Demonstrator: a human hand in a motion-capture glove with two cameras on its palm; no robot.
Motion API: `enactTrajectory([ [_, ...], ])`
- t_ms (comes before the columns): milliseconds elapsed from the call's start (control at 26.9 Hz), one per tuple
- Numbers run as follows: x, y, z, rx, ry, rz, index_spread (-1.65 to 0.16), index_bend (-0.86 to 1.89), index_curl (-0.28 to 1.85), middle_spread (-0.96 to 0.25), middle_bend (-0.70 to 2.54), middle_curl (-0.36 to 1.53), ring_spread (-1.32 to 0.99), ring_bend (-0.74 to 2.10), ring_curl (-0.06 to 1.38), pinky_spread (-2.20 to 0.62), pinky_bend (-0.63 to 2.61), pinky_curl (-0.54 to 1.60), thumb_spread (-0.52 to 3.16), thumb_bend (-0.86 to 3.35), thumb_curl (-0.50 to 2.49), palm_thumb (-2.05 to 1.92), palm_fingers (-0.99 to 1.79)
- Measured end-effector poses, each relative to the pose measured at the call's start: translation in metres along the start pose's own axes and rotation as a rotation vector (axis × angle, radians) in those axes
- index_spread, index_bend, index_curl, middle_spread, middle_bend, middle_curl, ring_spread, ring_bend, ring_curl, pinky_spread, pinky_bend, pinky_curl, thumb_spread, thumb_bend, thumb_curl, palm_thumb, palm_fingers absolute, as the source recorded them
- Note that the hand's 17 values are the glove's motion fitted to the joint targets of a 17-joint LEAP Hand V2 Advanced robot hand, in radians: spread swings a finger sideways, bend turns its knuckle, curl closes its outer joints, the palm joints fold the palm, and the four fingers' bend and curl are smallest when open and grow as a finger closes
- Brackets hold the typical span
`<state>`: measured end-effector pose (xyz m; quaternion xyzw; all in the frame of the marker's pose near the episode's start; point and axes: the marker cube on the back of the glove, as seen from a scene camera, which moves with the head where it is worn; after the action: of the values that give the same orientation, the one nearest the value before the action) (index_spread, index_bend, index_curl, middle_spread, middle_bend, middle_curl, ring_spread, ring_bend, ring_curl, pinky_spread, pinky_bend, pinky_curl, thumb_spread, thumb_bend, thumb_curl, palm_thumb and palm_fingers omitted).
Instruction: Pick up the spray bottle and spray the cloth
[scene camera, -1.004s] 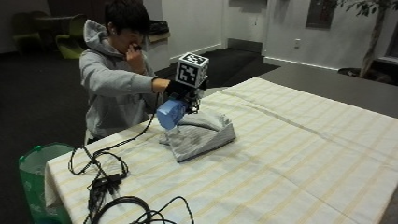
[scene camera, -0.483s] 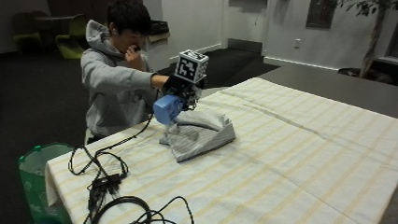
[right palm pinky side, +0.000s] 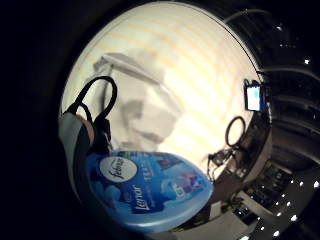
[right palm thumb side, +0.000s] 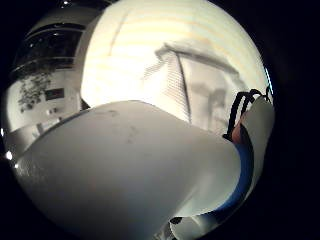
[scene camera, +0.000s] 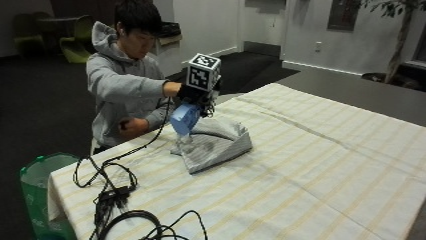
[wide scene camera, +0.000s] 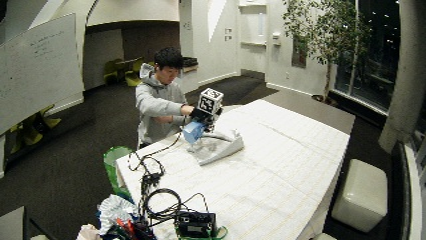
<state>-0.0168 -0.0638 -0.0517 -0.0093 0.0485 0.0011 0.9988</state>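
The spray bottle (scene camera: 184, 119), a blue Febreze-labelled one with a white upper part, hangs in the air in the gloved right hand (scene camera: 191, 93), fingers curled round its neck, nozzle tilted down toward the cloth (scene camera: 216, 142) just beneath it. It looks like stiff plastic, light to moderate depending on fill, probably smooth; the narrow neck under the trigger is the sensible hold. The grey cloth is soft, folded into a rumpled pile on the striped tabletop (scene camera: 319, 165). Black cables (scene camera: 110, 190) lie near the table's edge.
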Motion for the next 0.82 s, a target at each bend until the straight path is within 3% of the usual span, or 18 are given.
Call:
enactTrajectory([
  [223,-0.062,0.003,-0.051,0.302,-0.446,-0.180,-0.20,0.53,0.54,-0.10,0.66,0.49,-0.18,0.55,0.45,-0.25,0.38,0.39,0.02,-0.04,0.71,0.96,1.40],
  [446,-0.144,-0.014,-0.037,0.594,-1.073,-0.286,-0.19,0.53,0.54,-0.11,0.66,0.49,-0.18,0.55,0.45,-0.25,0.39,0.40,0.04,-0.04,0.71,0.97,1.40],
  [558,-0.182,-0.032,-0.010,0.607,-1.225,-0.287,-0.19,0.53,0.54,-0.11,0.66,0.49,-0.18,0.55,0.45,-0.25,0.39,0.40,0.05,-0.04,0.71,0.98,1.40],
  [818,-0.262,-0.070,0.068,0.489,-1.263,-0.337,-0.19,0.52,0.54,-0.10,0.65,0.49,-0.18,0.55,0.45,-0.25,0.39,0.40,0.06,-0.04,0.72,0.98,1.39],
])
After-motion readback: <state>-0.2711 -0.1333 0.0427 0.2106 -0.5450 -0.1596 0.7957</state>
